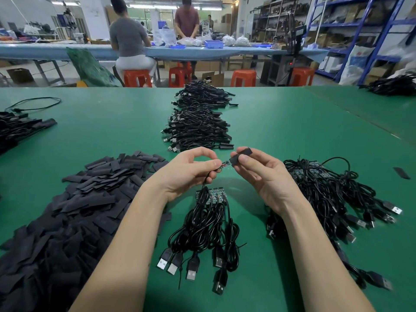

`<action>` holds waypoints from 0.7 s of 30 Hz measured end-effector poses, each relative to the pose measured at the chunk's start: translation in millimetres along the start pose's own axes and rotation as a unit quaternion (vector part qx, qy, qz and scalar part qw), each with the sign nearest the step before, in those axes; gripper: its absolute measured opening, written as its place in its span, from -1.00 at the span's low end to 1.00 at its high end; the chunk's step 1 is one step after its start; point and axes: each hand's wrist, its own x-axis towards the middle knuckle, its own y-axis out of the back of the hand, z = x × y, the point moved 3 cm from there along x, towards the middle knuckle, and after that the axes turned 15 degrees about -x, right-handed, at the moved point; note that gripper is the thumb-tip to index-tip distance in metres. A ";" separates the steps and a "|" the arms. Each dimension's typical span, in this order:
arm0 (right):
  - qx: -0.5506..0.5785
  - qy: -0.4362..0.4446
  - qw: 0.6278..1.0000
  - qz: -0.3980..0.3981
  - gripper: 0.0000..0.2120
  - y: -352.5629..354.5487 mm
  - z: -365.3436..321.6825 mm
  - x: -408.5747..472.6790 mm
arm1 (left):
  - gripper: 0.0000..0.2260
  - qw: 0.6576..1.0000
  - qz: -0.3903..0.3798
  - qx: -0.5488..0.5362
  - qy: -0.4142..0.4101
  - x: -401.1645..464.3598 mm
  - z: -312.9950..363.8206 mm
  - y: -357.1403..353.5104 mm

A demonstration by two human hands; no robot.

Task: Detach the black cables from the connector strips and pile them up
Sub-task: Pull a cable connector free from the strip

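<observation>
2 hands work 1 cable: left hand (191, 170) pinches the small circuit board (225, 165), right hand (254, 170) pinches a black sleeve (242, 156); rough pulling could tear its thin wires.

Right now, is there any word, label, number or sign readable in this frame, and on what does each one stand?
None can be read.
Small circuit board pinched between left hand and right hand: any markings too small.
Connector strips on the green table: too small.
White sack by the blue shelves: print blurred.
</observation>
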 end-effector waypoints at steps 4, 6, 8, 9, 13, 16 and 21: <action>0.006 -0.001 1.000 -0.001 -0.86 -1.4 -1.0 -0.2 | -0.83 1.000 -0.013 0.005 -0.007 -0.9 -0.8 -2.6; 0.003 0.002 1.000 0.000 -0.87 -0.3 -0.9 0.1 | -0.85 1.000 -0.016 0.014 -0.020 -0.3 -1.5 -4.3; -0.006 0.009 1.000 -0.005 -0.85 1.1 -1.4 0.6 | -0.88 0.999 -0.016 0.032 -0.039 0.3 -0.7 -4.9; -0.010 0.014 1.000 -0.008 -0.84 1.5 -1.5 0.6 | -0.88 0.998 -0.018 0.041 -0.046 -0.5 0.1 -5.0; -0.014 0.012 0.999 -0.035 -0.84 0.2 -0.9 -0.2 | -0.87 0.996 -0.045 0.052 -0.054 -3.4 2.6 -8.4; -0.017 -0.001 0.999 -0.040 -0.85 -2.8 0.6 0.3 | -0.89 0.995 -0.041 0.055 -0.066 -2.4 2.7 -12.8; 0.026 -0.013 0.999 0.037 -0.79 1.2 2.9 4.3 | -0.88 0.992 -0.012 0.083 -0.098 -1.0 2.5 -12.8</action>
